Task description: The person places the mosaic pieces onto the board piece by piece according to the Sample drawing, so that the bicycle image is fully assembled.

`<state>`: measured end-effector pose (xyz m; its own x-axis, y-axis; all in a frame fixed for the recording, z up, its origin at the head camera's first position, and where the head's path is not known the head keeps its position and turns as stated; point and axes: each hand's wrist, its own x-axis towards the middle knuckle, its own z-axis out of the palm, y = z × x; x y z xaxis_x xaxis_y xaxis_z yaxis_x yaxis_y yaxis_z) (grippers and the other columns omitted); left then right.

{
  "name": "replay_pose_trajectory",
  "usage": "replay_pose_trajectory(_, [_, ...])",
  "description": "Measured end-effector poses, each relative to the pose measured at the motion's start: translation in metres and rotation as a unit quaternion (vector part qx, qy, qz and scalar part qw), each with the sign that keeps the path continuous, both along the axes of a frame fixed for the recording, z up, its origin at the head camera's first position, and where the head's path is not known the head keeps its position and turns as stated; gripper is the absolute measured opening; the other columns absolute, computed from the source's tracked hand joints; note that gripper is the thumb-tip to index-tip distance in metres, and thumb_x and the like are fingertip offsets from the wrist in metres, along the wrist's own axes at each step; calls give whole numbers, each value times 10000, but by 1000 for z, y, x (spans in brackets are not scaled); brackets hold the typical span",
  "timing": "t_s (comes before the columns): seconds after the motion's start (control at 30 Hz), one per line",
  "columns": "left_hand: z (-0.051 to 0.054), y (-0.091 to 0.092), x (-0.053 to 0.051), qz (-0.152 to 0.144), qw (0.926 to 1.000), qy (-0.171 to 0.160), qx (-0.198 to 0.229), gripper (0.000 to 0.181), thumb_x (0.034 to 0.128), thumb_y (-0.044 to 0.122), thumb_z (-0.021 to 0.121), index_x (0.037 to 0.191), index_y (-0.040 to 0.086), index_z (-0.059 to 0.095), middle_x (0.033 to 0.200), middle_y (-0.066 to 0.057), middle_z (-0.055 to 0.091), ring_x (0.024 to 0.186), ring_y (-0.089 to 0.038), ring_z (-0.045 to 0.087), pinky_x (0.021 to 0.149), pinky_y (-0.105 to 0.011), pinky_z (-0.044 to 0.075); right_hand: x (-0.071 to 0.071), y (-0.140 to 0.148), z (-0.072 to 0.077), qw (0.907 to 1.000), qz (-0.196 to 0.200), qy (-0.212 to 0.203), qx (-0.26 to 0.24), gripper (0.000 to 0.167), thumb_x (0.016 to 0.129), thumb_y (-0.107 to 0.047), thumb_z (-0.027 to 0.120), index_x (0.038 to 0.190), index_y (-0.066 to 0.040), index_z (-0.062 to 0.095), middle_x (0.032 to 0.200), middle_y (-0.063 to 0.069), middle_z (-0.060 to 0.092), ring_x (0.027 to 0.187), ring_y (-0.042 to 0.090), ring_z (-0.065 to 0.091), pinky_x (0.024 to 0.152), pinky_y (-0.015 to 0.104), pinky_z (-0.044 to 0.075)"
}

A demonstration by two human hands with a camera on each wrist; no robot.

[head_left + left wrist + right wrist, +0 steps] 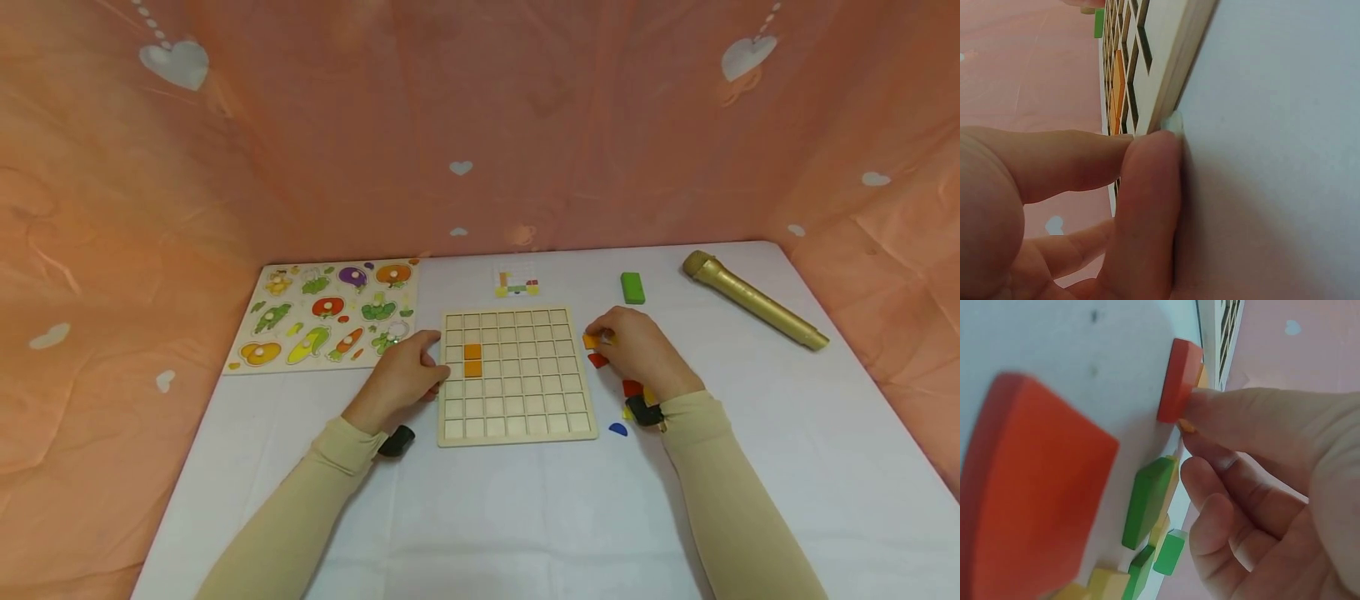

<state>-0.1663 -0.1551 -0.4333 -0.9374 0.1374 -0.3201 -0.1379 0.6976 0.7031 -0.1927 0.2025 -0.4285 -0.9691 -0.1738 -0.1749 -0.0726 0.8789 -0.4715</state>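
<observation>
A wooden grid board (517,377) lies flat in the middle, with two orange squares (472,360) set one above the other in its left part. My left hand (405,371) is at the board's left edge; in the left wrist view the thumb and a finger (1150,187) pinch that edge. To the right of the board, my right hand (637,346) pinches an orange block (591,342) between thumb and fingertips. A red block (1179,381) lies just beside those fingers. The right hand and wrist partly hide other loose blocks below it.
A small pattern card (517,279) lies behind the board. At the left is a vegetable puzzle board (300,333). A green block (633,287) and a gold microphone (753,300) lie at the back right. A blue half-circle (618,429) sits near the board's lower right corner.
</observation>
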Motion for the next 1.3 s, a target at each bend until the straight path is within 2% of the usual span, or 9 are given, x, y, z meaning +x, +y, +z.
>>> replay_pose_trajectory(0.5, [-2, -3, 1, 56, 9999, -7, 116, 674, 1007, 168, 747, 1616, 96, 467, 948, -98, 669, 661, -181, 687, 645, -281, 569, 4, -1, 15, 10000, 32, 24, -31, 261, 1027, -160, 727, 1265, -62, 772, 1332, 180, 686, 1184, 368, 616, 1091, 572, 527])
replay_pose_trajectory(0.67, [-2, -4, 1, 63, 9999, -24, 146, 676, 1009, 171, 749, 1618, 101, 465, 951, -100, 673, 660, -180, 690, 644, -283, 572, 7, -9, 22, 9998, 31, -29, -177, 244, 1043, -177, 706, 1261, -86, 769, 1313, 141, 681, 1136, 339, 614, 1063, 549, 541])
replay_pose_trajectory(0.8, [-2, -5, 1, 78, 9998, -21, 201, 679, 1007, 165, 748, 1619, 94, 463, 958, -103, 671, 661, -179, 693, 644, -285, 576, 9, -18, 25, 9993, 251, 28, -271, 235, 1047, -150, 658, 1237, -75, 773, 1238, 114, 698, 1066, 307, 627, 1009, 502, 549])
replay_pose_trajectory(0.9, [-3, -6, 1, 101, 9997, -20, 224, 680, 1003, 158, 746, 1617, 87, 464, 958, -105, 675, 659, -180, 698, 644, -285, 579, 11, -25, 24, 9987, 425, 126, -258, 245, 1030, -136, 641, 1223, -84, 784, 1213, 95, 710, 1076, 297, 634, 1000, 494, 545])
replay_pose_trajectory(1.1, [-3, -4, 0, 104, 9997, -73, 216, 683, 1006, 168, 740, 1623, 89, 457, 964, -104, 675, 675, -191, 701, 656, -291, 578, 19, -45, 22, 9959, 766, 216, -422, 192, 1008, -172, 745, 1183, -116, 802, 1194, 55, 723, 1100, 275, 644, 1009, 483, 551])
replay_pose_trajectory(1.3, [-2, -1, 1, 28, 9999, -15, 134, 678, 1005, 171, 740, 1618, 84, 464, 937, -95, 672, 666, -189, 692, 656, -289, 560, 31, -77, 15, 9869, 1425, 442, -608, 212, 962, -139, 772, 1169, -110, 809, 1199, 52, 735, 1128, 264, 659, 1038, 463, 556])
